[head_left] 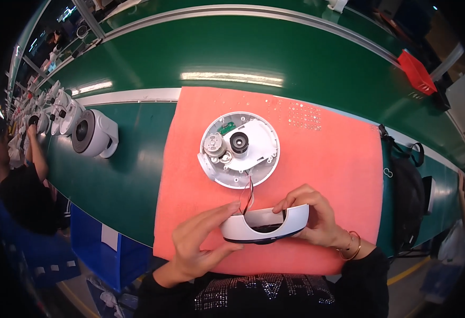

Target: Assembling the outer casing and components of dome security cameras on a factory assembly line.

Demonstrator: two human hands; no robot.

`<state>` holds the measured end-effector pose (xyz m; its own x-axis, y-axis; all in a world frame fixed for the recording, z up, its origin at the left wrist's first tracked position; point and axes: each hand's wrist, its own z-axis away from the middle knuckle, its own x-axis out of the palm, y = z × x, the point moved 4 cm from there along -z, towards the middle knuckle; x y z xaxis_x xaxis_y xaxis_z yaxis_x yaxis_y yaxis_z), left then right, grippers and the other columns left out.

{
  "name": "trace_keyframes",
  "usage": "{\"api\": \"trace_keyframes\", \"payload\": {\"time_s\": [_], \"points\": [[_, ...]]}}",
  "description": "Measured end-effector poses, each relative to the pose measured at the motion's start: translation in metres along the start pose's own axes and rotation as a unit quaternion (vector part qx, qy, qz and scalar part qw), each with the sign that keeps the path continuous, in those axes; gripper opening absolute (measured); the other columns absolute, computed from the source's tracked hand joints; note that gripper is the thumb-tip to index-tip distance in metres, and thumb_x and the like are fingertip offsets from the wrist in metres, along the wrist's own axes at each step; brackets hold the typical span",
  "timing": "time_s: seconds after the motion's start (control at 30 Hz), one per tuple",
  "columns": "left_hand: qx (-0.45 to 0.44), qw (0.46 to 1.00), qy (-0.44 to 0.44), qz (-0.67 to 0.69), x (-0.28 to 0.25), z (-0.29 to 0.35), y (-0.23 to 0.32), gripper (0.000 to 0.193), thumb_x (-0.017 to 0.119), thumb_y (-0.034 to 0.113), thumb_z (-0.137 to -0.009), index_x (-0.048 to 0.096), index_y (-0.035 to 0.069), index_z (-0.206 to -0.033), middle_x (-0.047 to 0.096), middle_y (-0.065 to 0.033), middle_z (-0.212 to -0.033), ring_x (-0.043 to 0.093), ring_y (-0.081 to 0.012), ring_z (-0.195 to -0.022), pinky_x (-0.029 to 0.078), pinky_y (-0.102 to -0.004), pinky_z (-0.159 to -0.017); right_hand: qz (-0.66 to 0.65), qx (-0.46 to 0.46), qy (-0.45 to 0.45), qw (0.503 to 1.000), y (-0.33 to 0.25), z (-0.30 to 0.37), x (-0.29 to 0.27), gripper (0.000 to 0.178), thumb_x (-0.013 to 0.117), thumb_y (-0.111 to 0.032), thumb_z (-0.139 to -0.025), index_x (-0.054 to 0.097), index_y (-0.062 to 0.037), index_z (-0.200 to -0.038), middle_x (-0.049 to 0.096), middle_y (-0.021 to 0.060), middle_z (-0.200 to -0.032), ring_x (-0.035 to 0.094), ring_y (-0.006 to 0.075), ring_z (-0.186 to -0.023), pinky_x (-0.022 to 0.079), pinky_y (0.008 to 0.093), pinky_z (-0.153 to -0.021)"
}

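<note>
Between my hands is a white curved plastic housing [232, 229] with a rounded cut-out facing up and a dark underside. My left hand [198, 241] grips its left end between thumb and fingers. On the other end, my right hand [317, 217] has its fingers over the rim and its thumb beneath. Thin red, black and white wires [251, 196] run from the housing to a round white base [269, 172] beyond it. Inside that base sit a silver motor [214, 143], a black ring-shaped part [239, 142] and a small green circuit board [226, 128].
A coral foam mat [328, 169] covers the green bench, with several small screws [304, 115] at its far side. Assembled white fans [95, 133] line the left. A black bag [406, 185] lies right; a red basket [417, 72] stands far right. Co-workers [28, 185] sit at both sides. Blue bins [97, 254] stand lower left.
</note>
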<state>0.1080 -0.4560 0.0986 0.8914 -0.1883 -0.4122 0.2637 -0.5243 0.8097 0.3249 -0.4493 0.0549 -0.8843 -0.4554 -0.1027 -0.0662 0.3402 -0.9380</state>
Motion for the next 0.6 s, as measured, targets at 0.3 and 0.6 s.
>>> {"api": "trace_keyframes", "payload": {"time_s": [0.3, 0.6], "points": [[0.028, 0.999, -0.019, -0.038, 0.0043, -0.0056, 0.0063, 0.057, 0.074, 0.005, -0.061, 0.054, -0.009, -0.112, 0.060, -0.0235, -0.104, 0.062, -0.0324, -0.091, 0.052, -0.0343, -0.076, 0.015, -0.021, 0.030, 0.999, -0.0010, 0.0005, -0.0027, 0.046, 0.073, -0.009, -0.070, 0.045, -0.0028, -0.106, 0.052, 0.0129, -0.100, 0.056, 0.0245, -0.092, 0.047, 0.0397, -0.082], [0.029, 0.998, -0.017, -0.044, 0.0057, -0.0029, 0.0043, 0.056, 0.075, 0.004, -0.058, 0.056, -0.008, -0.110, 0.061, -0.0219, -0.103, 0.063, -0.0317, -0.087, 0.052, -0.0338, -0.074, 0.035, -0.011, 0.006, 0.999, -0.0049, 0.0016, -0.0034, 0.048, 0.072, -0.010, -0.073, 0.041, -0.0011, -0.109, 0.051, 0.0141, -0.098, 0.057, 0.0244, -0.092, 0.046, 0.0453, -0.088]]}}
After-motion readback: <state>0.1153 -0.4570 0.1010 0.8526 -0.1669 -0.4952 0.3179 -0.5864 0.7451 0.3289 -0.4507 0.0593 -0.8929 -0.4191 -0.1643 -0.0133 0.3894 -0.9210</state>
